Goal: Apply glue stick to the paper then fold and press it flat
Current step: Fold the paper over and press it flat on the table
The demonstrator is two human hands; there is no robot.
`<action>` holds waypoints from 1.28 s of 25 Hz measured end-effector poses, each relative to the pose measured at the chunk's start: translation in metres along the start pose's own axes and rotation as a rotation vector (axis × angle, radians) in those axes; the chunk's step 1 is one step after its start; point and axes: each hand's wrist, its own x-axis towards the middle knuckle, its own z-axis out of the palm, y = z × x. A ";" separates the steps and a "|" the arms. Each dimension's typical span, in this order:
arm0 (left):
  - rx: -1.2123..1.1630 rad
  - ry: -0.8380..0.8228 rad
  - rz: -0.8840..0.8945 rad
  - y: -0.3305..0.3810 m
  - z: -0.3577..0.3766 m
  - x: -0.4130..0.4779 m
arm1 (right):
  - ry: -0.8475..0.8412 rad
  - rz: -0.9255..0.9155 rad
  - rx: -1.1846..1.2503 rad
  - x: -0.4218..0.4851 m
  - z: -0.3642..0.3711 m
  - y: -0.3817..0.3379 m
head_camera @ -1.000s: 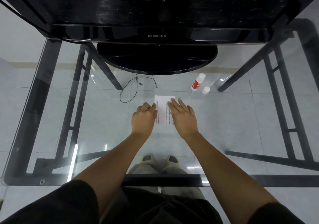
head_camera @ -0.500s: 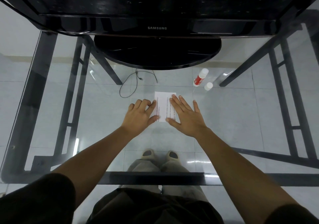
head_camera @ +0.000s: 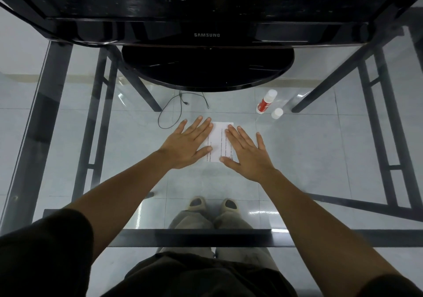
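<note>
Glass counter (head_camera: 320, 159), clear, on a dark metal frame; pale floor tiles show through it. Paper (head_camera: 217, 141): white, rectangular, folded, lines of small print running along it, lying flat on the glass at the middle. Left hand (head_camera: 190, 143): opened wide, fingers spread and straight, palm down, fingertips and thumb resting on the paper's left edge. Right hand (head_camera: 247, 152): likewise flat and spread, palm down over the paper's right part, thumb at its near corner. Neither hand holds anything. Glue stick (head_camera: 265, 102): white tube with red label, lying tilted on the counter to the far right of the paper, well apart from it. Cap (head_camera: 277, 113): small white cylinder, upright, just beside the tube. Monitor (head_camera: 207, 34): glossy black, round base, at the far edge.
</note>
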 end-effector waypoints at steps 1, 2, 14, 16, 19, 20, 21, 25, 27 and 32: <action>0.054 -0.003 0.009 -0.001 0.001 -0.001 | 0.002 0.000 -0.006 0.000 0.000 0.000; 0.103 0.001 0.034 -0.002 0.002 -0.003 | 0.004 0.000 -0.010 0.000 -0.001 0.000; 0.179 -0.003 0.187 -0.022 -0.011 -0.013 | -0.064 0.007 0.039 0.000 -0.009 -0.003; 0.140 -0.014 0.226 -0.018 -0.009 -0.011 | -0.067 0.007 0.023 0.000 -0.010 -0.003; 0.128 -0.039 0.291 -0.012 -0.001 -0.010 | -0.082 0.013 -0.016 0.000 -0.011 -0.003; 0.130 -0.025 0.288 -0.012 0.001 -0.010 | -0.089 0.017 -0.022 0.001 -0.012 -0.004; 0.135 -0.016 0.294 -0.012 0.003 -0.011 | -0.093 0.019 -0.025 0.001 -0.012 -0.004; 0.182 -0.025 0.407 -0.010 0.011 -0.028 | -0.112 0.023 -0.031 0.001 -0.014 -0.004; 0.201 -0.031 0.455 -0.010 0.013 -0.033 | -0.123 0.027 -0.024 0.001 -0.015 -0.004; 0.046 -0.019 0.234 -0.014 0.004 -0.020 | -0.130 0.023 -0.011 0.000 -0.016 -0.005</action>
